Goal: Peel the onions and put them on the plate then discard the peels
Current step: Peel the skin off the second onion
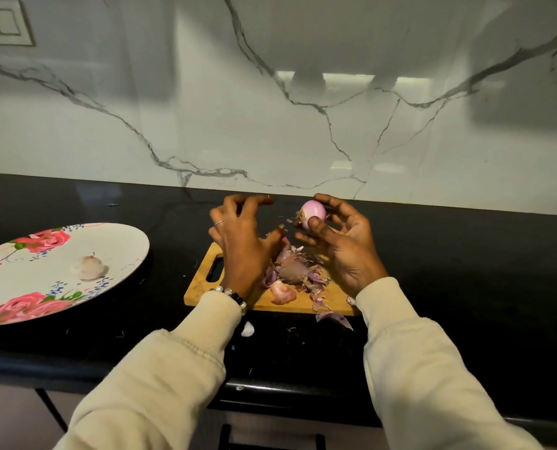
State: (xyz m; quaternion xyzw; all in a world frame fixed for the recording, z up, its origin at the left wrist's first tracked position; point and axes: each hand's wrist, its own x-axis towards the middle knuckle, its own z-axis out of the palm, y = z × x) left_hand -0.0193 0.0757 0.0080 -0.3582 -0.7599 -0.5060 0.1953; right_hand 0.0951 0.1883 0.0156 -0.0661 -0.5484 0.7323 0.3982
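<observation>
At centre right of the frame the right hand [338,241] pinches a small peeled onion [313,214] between thumb and fingertips, lifting it above the far edge of the wooden cutting board [205,287]. The left hand [241,235], at centre, holds nothing that can be made out; its fingers are loosely curled and blurred, hovering just beside the onion over the heap of peels [295,271] on the board. The onion looks nearly bare, pale pink and glossy, with a tuft of root hairs remaining. Its long axis, root to tip, runs roughly level across the frame, the root end pointing left toward the left hand and the tip tucked into the right fingers. To finish this step well, I judge the left fingers should nip the last dry shreds at the root and pull them along the axis rather than across it, while the right hand grips lightly so the slick bulb does not squirt free. Then it belongs on the floral plate [124,241] at the left of the frame, where one peeled onion [88,267] already lies. A few scraps [334,319] have strayed onto the black counter [465,271] below the board and will need gathering with the heap.
</observation>
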